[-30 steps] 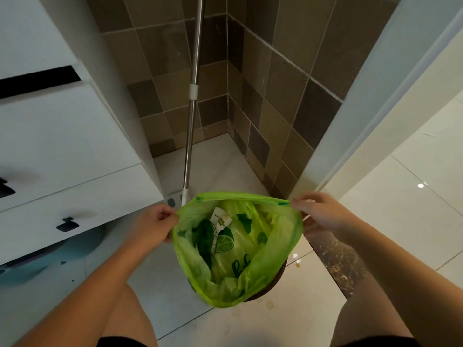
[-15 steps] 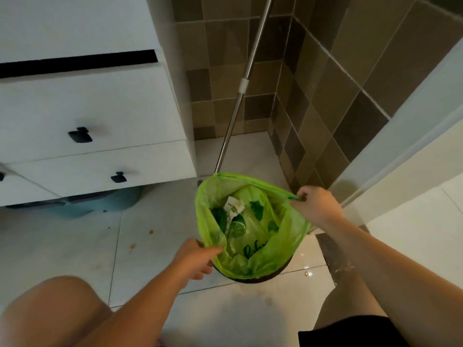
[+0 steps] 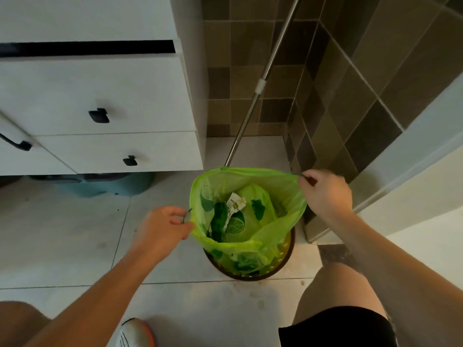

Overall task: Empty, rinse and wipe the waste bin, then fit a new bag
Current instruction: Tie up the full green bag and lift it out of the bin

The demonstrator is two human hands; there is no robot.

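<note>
While the thin translucent lime-green plastic bin bag stands half lifted out of the round dark-brown waste bin near the middle of the view, both hands hold its mouth open. The left hand, at the bag's nine o'clock, has its fingers clenched on the rim, pinching the plastic. The right hand, at the bag's two o'clock, has its fingers curled round the drawstring edge, which runs taut along the top of the opening. Inside the bag lie a crumpled white paper wrapper and green printed packaging with a lime-slice picture. The bin sits on the pale tiled floor, its lower rim showing at the bag's six o'clock. A shiny metal mop handle rises from just behind the bag toward one o'clock, in front of the brown tiled wall. At ten o'clock stands a white drawer cabinet with black knobs, and a teal plastic basin sits beneath it. A white shoe with an orange edge shows at six o'clock.
</note>
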